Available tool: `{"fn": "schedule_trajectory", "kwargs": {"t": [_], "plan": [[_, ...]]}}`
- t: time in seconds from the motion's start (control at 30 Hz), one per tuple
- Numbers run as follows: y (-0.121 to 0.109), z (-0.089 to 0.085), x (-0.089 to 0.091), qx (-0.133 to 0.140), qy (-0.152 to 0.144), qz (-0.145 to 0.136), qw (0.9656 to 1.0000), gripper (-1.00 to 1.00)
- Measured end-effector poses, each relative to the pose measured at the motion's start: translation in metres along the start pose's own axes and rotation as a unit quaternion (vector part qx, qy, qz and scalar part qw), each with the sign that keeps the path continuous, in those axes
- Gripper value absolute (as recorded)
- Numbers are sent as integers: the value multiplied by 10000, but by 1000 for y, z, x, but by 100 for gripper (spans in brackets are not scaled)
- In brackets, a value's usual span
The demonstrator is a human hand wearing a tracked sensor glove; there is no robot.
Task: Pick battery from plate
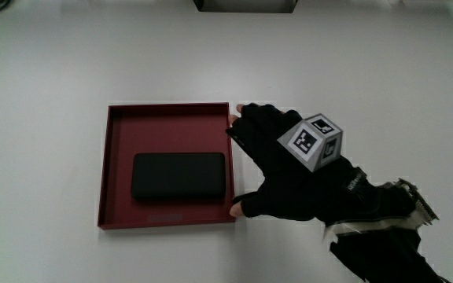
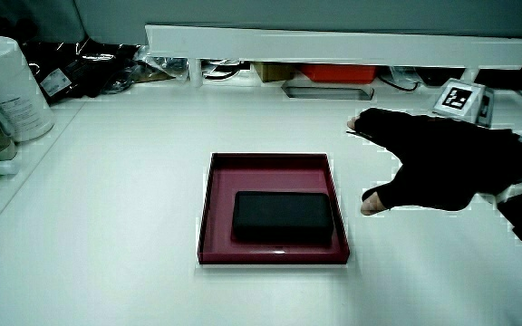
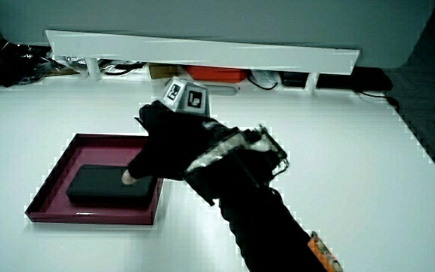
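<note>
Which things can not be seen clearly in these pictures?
- Hand: whether it touches the tray; no view shows a clear gap or contact.
- Battery: in a side view the hand covers one corner.
- Forearm: cut off at the main view's edge.
- Clutter under the partition: too small to name.

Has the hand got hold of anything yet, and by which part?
Nothing is held. The black-gloved hand hovers spread beside the dark red square tray; the flat black rectangular battery lies untouched inside.

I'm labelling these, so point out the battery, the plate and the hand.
battery (image 1: 178, 175), main view, middle of its top face
plate (image 1: 117, 161), main view, bare floor beside the battery
hand (image 1: 278, 169), main view, back of the glove
</note>
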Motion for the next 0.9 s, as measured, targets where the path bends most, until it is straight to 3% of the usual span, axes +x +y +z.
{"fn": "schedule_trajectory", "kwargs": {"t": [0.3, 0.33, 0.37, 0.47, 0.57, 0.7, 0.9], "plan": [[46, -23, -3, -554, 432, -84, 9975, 0], [44, -20, -13, -257, 74, -1, 9996, 0], [48, -23, -13, -217, -28, -111, 9997, 0], [63, -37, -8, -383, -47, -250, 9989, 0], [74, -46, -7, -437, 103, -283, 9986, 0], [88, -60, -3, -541, 81, -458, 9975, 0], [99, -74, 12, -645, 391, -633, 9951, 0]]}}
